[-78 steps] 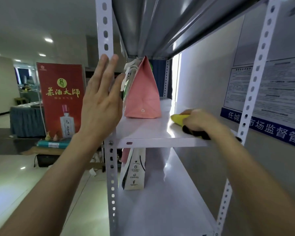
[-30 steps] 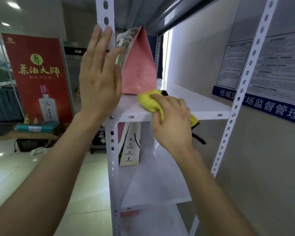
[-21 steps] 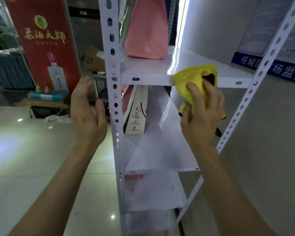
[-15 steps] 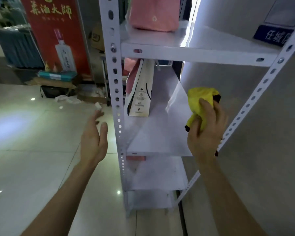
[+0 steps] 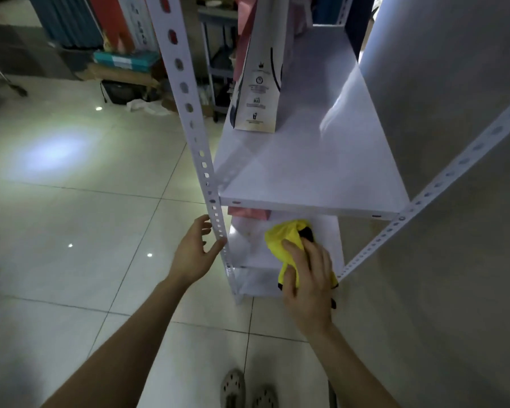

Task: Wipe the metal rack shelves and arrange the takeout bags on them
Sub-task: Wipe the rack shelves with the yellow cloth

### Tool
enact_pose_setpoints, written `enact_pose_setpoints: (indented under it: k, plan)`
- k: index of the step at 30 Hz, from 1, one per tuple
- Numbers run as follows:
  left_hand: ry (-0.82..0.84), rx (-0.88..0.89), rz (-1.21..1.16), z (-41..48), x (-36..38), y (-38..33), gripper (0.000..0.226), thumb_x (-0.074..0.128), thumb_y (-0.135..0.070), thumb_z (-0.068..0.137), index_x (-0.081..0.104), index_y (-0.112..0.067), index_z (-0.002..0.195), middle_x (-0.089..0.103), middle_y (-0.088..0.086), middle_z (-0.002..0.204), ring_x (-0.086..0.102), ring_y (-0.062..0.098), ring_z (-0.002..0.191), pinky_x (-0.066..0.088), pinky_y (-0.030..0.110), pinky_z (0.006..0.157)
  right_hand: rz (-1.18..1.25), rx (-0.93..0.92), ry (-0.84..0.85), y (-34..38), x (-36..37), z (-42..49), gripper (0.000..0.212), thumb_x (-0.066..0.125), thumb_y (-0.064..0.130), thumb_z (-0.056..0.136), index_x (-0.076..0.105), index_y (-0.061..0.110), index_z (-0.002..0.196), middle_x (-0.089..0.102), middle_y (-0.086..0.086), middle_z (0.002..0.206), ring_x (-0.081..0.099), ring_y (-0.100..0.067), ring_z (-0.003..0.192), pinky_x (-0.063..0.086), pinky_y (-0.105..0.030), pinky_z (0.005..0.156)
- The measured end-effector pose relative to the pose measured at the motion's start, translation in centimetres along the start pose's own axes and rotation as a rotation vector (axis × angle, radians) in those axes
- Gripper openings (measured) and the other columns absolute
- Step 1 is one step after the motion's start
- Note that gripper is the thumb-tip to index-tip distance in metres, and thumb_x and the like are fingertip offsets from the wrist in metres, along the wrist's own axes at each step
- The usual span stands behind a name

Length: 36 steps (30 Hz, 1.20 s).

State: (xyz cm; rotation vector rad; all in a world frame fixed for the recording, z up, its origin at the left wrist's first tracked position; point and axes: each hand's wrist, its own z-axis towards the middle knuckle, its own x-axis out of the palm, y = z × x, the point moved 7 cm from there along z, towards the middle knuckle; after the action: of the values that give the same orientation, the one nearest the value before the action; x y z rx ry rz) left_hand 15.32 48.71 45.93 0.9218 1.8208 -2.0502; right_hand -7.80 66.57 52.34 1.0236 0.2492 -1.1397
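Metal rack (image 5: 306,172): the right hand (image 5: 306,278) is gripping a yellow cloth (image 5: 284,240) at its lower shelf (image 5: 326,240), while the left hand (image 5: 193,251) is hovering loose-fingered just beside the front post (image 5: 189,110).

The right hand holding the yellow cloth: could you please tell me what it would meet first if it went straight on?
Probably the lower white metal shelf: the right hand, gripping the crumpled yellow cloth, points in under the middle shelf. A pink bag stands further back, though depth is unclear.
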Motion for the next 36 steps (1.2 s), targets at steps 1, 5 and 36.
enact_pose_setpoints:
  k: [1, 5, 36]
  plan:
    - [-0.012, -0.018, -0.014, 0.2, 0.4, 0.6, 0.069, 0.080, -0.052, 0.095, 0.044, -0.036, 0.151, 0.063, -0.019, 0.137, 0.063, 0.009, 0.126, 0.059, 0.044, 0.103, -0.013, 0.016, 0.073, -1.0, 1.4, -1.3, 0.049, 0.057, 0.003, 0.091, 0.066, 0.016, 0.138, 0.056, -0.010, 0.145, 0.051, -0.037, 0.128, 0.042, -0.045, 0.109]
    - [-0.057, -0.049, -0.053, 1.6, 2.1, 2.9, 0.076, 0.080, -0.052, 0.094, 0.039, -0.035, 0.155, 0.062, -0.020, 0.136, 0.058, 0.000, 0.126, 0.052, 0.033, 0.106, -0.089, 0.063, 0.308, -5.7, 7.2, -3.9, 0.050, 0.052, 0.008, 0.091, 0.066, 0.015, 0.138, 0.060, -0.012, 0.141, 0.056, -0.041, 0.123, 0.046, -0.051, 0.099]
    - [-0.056, -0.076, -0.210, 0.7, 13.2, 14.9, 0.051, 0.063, -0.044, 0.107, 0.047, -0.024, 0.150, 0.062, -0.008, 0.140, 0.065, 0.011, 0.126, 0.057, 0.048, 0.107, -0.261, 0.131, 0.426, -16.3, 24.8, -5.8, 0.058, 0.063, 0.019, 0.091, 0.060, 0.027, 0.148, 0.052, -0.002, 0.155, 0.047, -0.036, 0.135, 0.039, -0.051, 0.103]
